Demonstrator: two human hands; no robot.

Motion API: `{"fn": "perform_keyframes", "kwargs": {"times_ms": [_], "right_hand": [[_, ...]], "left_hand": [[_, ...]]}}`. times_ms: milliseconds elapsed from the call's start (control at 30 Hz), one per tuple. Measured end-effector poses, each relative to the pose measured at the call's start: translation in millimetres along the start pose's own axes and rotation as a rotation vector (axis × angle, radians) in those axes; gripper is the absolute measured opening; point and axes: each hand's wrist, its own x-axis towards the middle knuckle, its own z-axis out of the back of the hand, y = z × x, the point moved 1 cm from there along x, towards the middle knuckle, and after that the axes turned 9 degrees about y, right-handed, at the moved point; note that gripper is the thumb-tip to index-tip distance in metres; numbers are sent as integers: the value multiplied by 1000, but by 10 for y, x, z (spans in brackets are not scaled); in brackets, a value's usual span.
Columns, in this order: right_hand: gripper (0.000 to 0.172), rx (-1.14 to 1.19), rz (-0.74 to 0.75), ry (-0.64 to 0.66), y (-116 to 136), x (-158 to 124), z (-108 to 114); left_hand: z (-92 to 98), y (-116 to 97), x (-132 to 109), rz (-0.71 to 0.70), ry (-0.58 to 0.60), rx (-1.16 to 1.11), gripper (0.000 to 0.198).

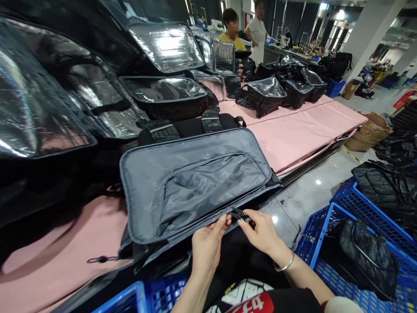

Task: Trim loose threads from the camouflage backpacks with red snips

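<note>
A backpack with a grey-lined flap (143, 191) lies opened out at the table's near edge, its lining inside out towards me. My right hand (260, 230) is closed around small black thread snips (241, 216), whose tips point left at the backpack's near seam. Just left of the snips, my left hand (210, 241) pinches the edge of that seam, thumb against fingers. Whether a loose thread is between those fingertips is too small to make out. Black shoulder straps (163, 130) stick out behind the flap.
More backpacks with silver foil linings (166, 45) stand on the left and far along the pink-topped table (302, 130). On the right, a blue crate (321, 234) holds a dark bag (368, 256). Another blue crate (137, 295) is below me. Other people (257, 34) stand beyond the table.
</note>
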Motion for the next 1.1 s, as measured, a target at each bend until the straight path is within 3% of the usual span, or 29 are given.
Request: {"fn": "perform_keyframes", "kwargs": {"times_ms": [533,767,967,1100], "right_hand": [[24,-14,34,1,-75,51,19],[23,108,-7,-172,-255,56,-34],[24,260,-91,-216,-270,-5,-175],[23,316,-46,-169,-216,-31,-179]], "left_hand": [[-40,-1,-26,-1,44,-56,34],[-46,-6,-48,15,56,-52,38],[-66,8,-14,28,39,-122,26],[-115,-11,-11,45,-42,-172,12]]}}
